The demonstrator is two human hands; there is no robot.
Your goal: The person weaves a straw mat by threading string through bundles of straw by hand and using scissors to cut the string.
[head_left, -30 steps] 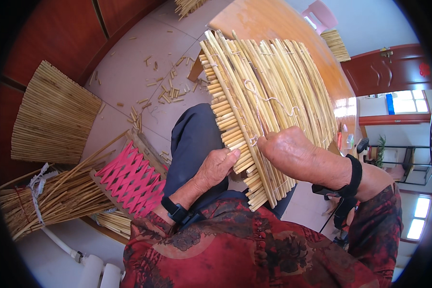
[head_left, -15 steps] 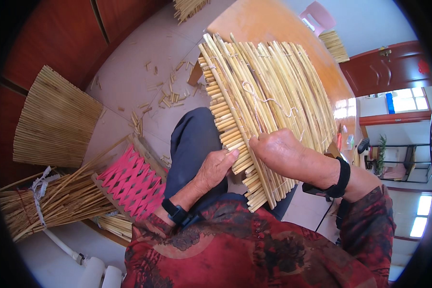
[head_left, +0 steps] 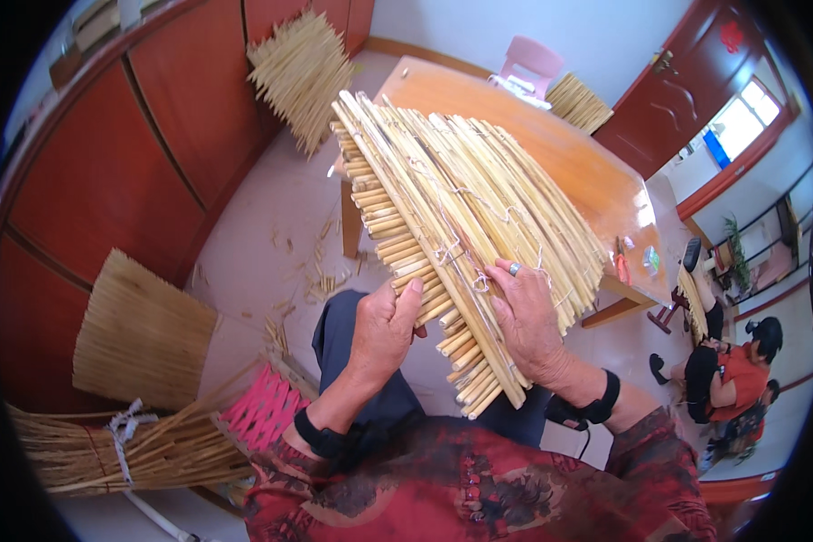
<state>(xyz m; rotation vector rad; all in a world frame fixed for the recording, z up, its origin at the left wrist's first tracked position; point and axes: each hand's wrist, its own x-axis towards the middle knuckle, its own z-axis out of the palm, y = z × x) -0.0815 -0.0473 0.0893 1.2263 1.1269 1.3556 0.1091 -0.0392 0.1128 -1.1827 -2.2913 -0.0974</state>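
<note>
A mat of pale reed stalks (head_left: 479, 194) slants up from my lap, its far part over the wooden table. The stalks lie side by side, and a few long ones run along the left edge, where cut ends stick out. My left hand (head_left: 381, 332) is closed on those ends, thumb on top; its other fingers are mostly hidden beneath. Thin white string (head_left: 447, 248) lies in loops across the stalks. Over the near part of the mat rests my right hand (head_left: 531, 323), a ring on one finger. Its fingers are stretched out, thumb apart, tips beside a loop of string.
The orange-brown table (head_left: 605, 194) carries small red and green items. Cut reed bits (head_left: 321, 285) litter the floor at left. A finished-looking mat (head_left: 144, 330) leans on red cabinets (head_left: 81, 172); a reed bundle (head_left: 72, 456) lies below. Seated people (head_left: 741, 375) are at right.
My right hand has gone from a fist near the left edge to stretched fingers farther right on the mat. The left still grips the ends. The view has shifted, bringing people into sight.
</note>
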